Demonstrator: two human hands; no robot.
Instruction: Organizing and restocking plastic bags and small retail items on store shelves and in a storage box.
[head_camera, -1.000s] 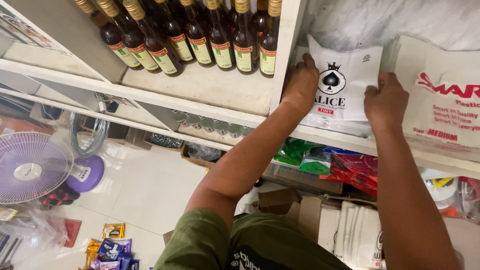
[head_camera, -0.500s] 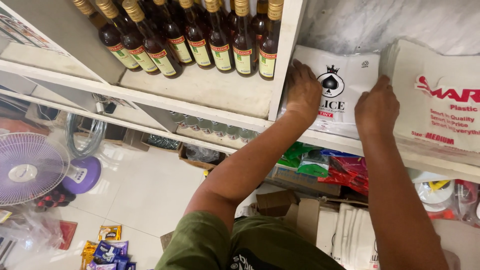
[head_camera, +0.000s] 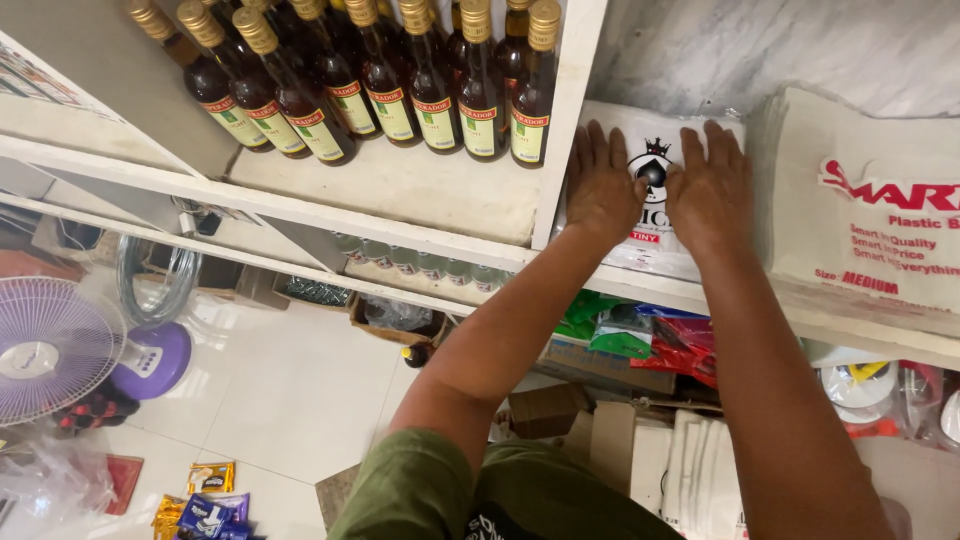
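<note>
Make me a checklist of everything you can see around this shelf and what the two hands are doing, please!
Surface: white shelf, pack lies on it.
Job's things: white plastic-bag pack with a black spade mark, lying flat.
Clutter: brown bottles with gold caps; bigger white bag stack to the right.
Grippers: left hand and right hand pressed flat on the pack, fingers spread.
Cables: clear hose coil below.
Surroundings: purple fan, snack packets on the floor, cardboard boxes.
</note>
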